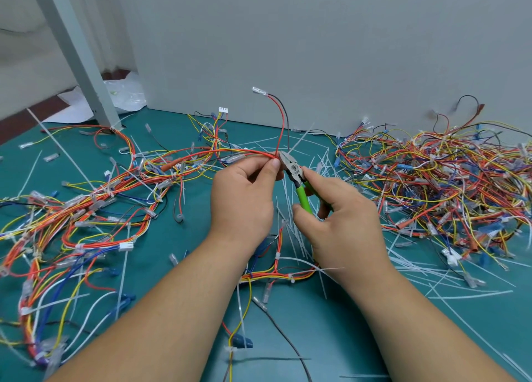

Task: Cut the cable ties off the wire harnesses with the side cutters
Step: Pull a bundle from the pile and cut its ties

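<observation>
- The left hand (241, 197) pinches a bundle of red and yellow wires (230, 152) between thumb and fingers, holding it up off the green counter (178, 243) near its middle.
- The right hand (342, 217) is clamped around the green handles of the side cutters (296, 177), whose nose sits right at the pinched spot, touching the wires just beside the left thumb.
- Whether a cable tie lies between the blades I cannot tell; the tip is too small to read.
- Risk: the blades are so close to the red wire that a bite taken slightly off would likely nick the insulation or sever a conductor instead of the tie.
- Risk: the left thumb is next to the cutting edge, so a slip of the nose could catch skin.
- Risk: a cut tie may spring off into the litter of white tie offcuts (299, 237) and go unnoticed.
- Room: the grey wall (316, 50) closes the far edge of the counter just behind the hands, and a post (77, 50) stands at the far left.
- A dense heap of harnesses (449, 180) fills the right side and looser harnesses (72, 217) the left; the barest counter lies at the near edge, between and beside the forearms.
</observation>
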Tool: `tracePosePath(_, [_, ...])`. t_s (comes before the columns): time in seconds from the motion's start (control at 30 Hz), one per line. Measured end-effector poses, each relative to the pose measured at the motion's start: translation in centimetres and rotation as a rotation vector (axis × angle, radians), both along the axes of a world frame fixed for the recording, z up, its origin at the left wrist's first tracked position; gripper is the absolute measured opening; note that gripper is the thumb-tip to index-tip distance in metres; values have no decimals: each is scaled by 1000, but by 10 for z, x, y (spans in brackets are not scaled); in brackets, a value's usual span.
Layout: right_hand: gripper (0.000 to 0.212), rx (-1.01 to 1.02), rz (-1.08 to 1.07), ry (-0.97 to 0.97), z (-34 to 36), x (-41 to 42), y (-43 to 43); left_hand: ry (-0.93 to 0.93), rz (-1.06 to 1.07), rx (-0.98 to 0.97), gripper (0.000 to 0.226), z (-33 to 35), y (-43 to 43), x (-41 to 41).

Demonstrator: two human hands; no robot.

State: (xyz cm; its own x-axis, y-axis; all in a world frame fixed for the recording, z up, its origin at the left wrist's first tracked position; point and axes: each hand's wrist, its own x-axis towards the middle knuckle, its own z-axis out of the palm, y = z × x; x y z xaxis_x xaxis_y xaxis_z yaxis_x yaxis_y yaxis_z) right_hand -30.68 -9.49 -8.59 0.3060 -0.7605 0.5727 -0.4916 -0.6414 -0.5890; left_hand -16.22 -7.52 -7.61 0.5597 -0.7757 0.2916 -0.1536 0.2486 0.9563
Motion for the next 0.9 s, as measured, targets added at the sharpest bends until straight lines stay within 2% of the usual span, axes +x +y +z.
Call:
tracePosePath(0.73, [49, 203, 41, -122, -3, 0, -2, 22, -16, 14, 24, 4, 2, -2])
tracePosePath(0.9, [34, 306, 2, -331, 2, 4, 3, 130, -13, 0, 19, 6, 1, -2])
